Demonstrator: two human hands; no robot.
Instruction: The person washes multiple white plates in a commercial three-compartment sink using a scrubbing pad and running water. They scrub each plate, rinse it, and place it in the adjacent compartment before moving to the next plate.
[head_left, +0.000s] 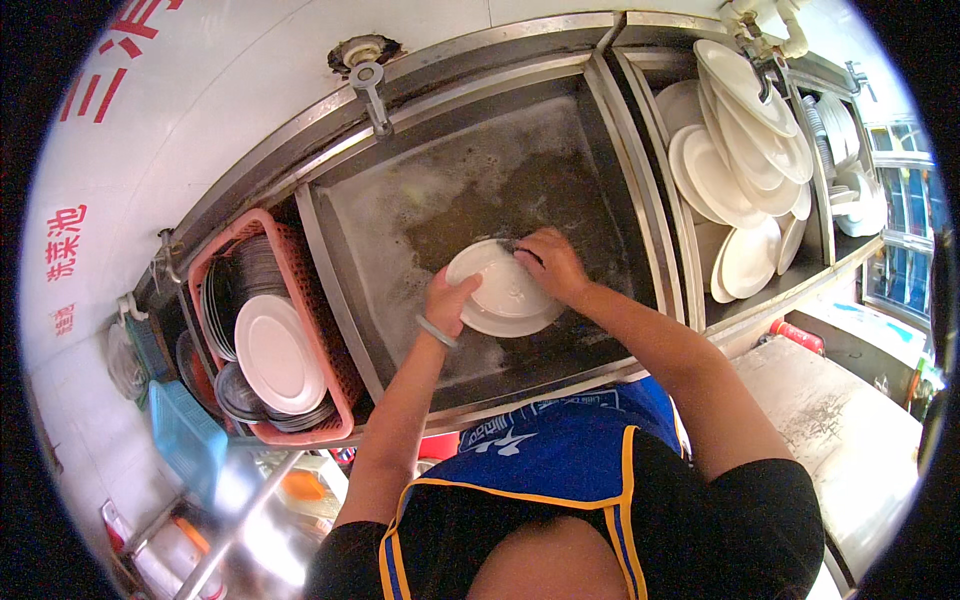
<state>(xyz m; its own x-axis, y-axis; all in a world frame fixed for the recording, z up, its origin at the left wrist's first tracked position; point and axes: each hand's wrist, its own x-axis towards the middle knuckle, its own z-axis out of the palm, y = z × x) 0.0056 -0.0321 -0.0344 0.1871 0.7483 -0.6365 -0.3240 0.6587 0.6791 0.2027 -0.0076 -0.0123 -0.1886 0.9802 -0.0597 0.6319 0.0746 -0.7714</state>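
Observation:
A white oval plate (504, 289) is held over the water of a stainless steel sink (637, 202). My left hand (452, 300) grips its left rim, thumb on the upper face. At the plate's upper right edge, my right hand (551, 262) is curled with its fingers over the surface. Something dark shows at its fingertips, but I cannot tell what it is or whether the hand grips it. The sink holds murky water with foam on it. A light bangle circles my left wrist.
Left of the sink, a pink plastic basket (275, 247) holds stacked plates and bowls. A faucet (369, 86) juts over the back rim. On the right, white oval plates (720, 176) lean piled in another basin. A blue plastic basket (187, 435) sits at lower left.

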